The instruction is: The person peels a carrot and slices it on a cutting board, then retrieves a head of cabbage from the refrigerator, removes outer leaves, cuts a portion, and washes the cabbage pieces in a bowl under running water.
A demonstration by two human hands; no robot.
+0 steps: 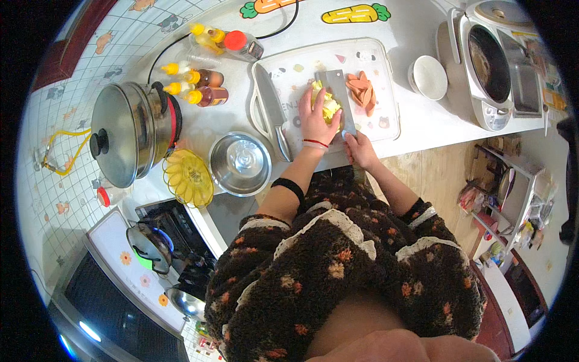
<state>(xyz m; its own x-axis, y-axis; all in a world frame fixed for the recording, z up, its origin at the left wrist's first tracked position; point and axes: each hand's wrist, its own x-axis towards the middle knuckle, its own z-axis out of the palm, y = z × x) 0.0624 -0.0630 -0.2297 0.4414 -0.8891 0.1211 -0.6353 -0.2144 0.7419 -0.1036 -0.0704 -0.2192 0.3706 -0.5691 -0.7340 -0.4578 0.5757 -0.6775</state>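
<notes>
On a white patterned cutting board (384, 122) lies a heap of yellow-green leafy vegetable, perhaps cabbage (330, 107). My left hand (316, 120) rests over it with the fingers spread, pressing on the pieces. My right hand (360, 149) grips the handle of a broad cleaver (337, 86), whose blade lies alongside the leaves, between them and a pile of sliced sausage or similar pinkish slices (361, 92). A second knife (271, 99) with a metal handle lies on the board's left side.
A steel bowl (240, 164) and a yellow glass-like dish (188, 178) stand left, beside a large lidded steamer pot (120, 135). Several sauce bottles (212, 96) stand behind them. A white bowl (428, 78) and an open rice cooker (488, 63) are at right.
</notes>
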